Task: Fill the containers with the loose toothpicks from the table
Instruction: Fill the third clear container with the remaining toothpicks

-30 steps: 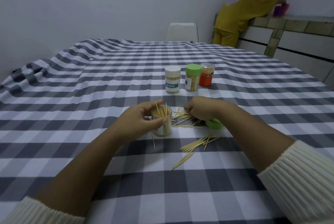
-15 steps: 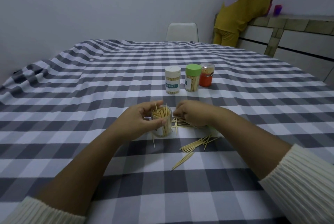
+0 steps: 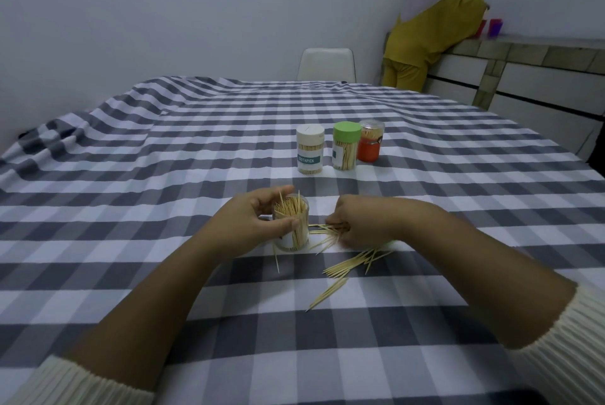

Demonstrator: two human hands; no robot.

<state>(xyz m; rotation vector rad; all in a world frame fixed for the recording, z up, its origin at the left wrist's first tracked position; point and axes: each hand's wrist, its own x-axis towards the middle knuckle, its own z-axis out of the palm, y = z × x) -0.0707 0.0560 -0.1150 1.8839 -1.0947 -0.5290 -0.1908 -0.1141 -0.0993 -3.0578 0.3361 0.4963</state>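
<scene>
A clear open container (image 3: 294, 234), packed with upright toothpicks, stands on the checked tablecloth (image 3: 131, 195). My left hand (image 3: 252, 224) grips it from the left, thumb across its front. Just to its right, my right hand (image 3: 357, 224) lies knuckles-up on the cloth, its fingers curled around a small bunch of loose toothpicks (image 3: 322, 230). More loose toothpicks (image 3: 350, 265) lie scattered in front of that hand, and one (image 3: 276, 257) lies beside the container's base. A sliver of the green lid (image 3: 391, 243) shows behind my right wrist.
Three closed toothpick containers stand farther back: one with a white lid (image 3: 310, 150), one with a green lid (image 3: 345, 146), one orange (image 3: 370, 140). A white chair (image 3: 326, 65) stands at the far table edge. A person in yellow (image 3: 432, 34) leans on a counter at the back right.
My right hand has slid left toward the open container and dropped onto the toothpicks, covering the green lid. The left hand and the container have stayed put.
</scene>
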